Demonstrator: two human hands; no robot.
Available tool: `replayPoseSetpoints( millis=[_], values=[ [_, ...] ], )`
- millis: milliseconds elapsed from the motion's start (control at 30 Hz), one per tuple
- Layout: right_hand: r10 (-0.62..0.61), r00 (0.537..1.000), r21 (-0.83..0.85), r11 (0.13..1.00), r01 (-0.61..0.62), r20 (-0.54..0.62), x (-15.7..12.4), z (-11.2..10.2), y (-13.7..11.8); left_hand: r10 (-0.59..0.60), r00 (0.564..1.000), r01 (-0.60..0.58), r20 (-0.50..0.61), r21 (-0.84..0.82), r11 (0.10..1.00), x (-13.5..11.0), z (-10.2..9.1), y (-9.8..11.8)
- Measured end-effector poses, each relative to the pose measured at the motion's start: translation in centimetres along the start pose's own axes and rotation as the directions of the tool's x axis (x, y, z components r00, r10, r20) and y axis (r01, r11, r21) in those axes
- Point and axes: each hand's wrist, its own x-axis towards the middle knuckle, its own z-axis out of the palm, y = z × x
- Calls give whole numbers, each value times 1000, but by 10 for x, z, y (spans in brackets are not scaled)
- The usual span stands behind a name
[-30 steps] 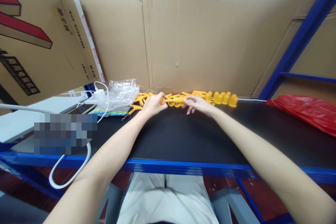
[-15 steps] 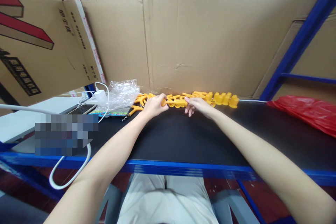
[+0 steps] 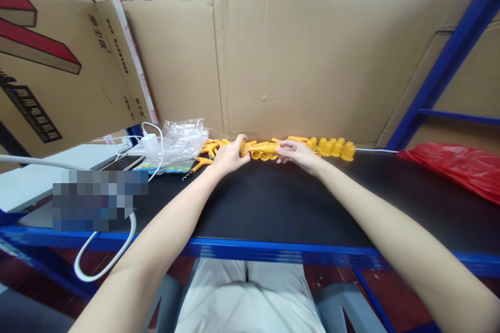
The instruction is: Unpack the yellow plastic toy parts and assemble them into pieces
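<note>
Above the far part of the black table, my left hand (image 3: 232, 155) is closed around one end of a yellow plastic corkscrew (image 3: 260, 148). My right hand (image 3: 299, 156) pinches its other end with the fingertips, and the fingers hide much of that end. Just behind and below lie several round yellow cups (image 3: 265, 156), open side toward me. To the left of my left hand are yellow branched corkscrew handles (image 3: 203, 162), one with a metal spiral (image 3: 186, 176). Right of my right hand, several yellow bell-shaped caps (image 3: 347, 151) stand upright.
A cardboard wall (image 3: 312, 67) closes off the back of the black table (image 3: 273, 208). Clear plastic wrap (image 3: 179, 140), a white charger (image 3: 149, 144) and its cable lie at left. A red plastic bag (image 3: 453, 166) rests at right. A blue rail (image 3: 281, 250) edges the front.
My right hand has turned slightly, and its fingers now curl closer around the end of the yellow corkscrew. My left hand has shifted only a little.
</note>
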Motion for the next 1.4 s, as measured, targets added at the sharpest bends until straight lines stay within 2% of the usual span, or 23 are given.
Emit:
replayPoseSetpoints(
  millis=[100,200,267,333,400,467,600,700,767,833,933,1100,1267,1400],
  values=[
    [-66,986,-32,998,62,-151,5,-7,2,-69,997,70,24,-6,998,2,-4,-4],
    [-194,928,-147,977,154,-317,12,-18,3,-164,984,152,71,156,976,4,-8,-15],
    [-304,867,-303,934,190,-394,16,-24,1,-274,950,221,147,300,928,4,-10,-24],
    [-389,827,-466,867,178,-406,20,-27,0,-393,884,278,255,388,879,5,-11,-33],
    [-446,820,-606,779,158,-359,26,-26,-2,-453,821,300,348,413,860,5,-11,-38],
    [-491,829,-726,668,164,-266,32,-23,-2,-468,795,301,386,417,857,5,-11,-40],
    [-466,882,-918,375,134,-62,44,-10,-3,-456,800,285,389,423,860,5,-12,-39],
    [-400,916,-985,148,85,19,49,3,-5,-440,811,274,385,415,868,5,-12,-38],
    [-367,929,-996,49,76,53,50,12,-5,-442,814,280,376,413,867,5,-12,-38],
    [-320,945,-997,-8,74,72,50,18,-3,-444,819,286,364,413,865,5,-12,-38],
    [-254,965,-998,-36,58,66,49,22,1,-442,833,282,333,432,857,5,-11,-37],
    [-203,978,-999,-24,33,38,49,19,4,-407,866,248,291,456,855,5,-10,-37],
    [-167,985,-998,44,50,42,44,13,5,-250,934,131,256,407,904,4,-3,-42],
    [-215,973,-987,114,113,86,38,-3,5,-134,941,35,310,306,951,3,9,-49]
  ],
)
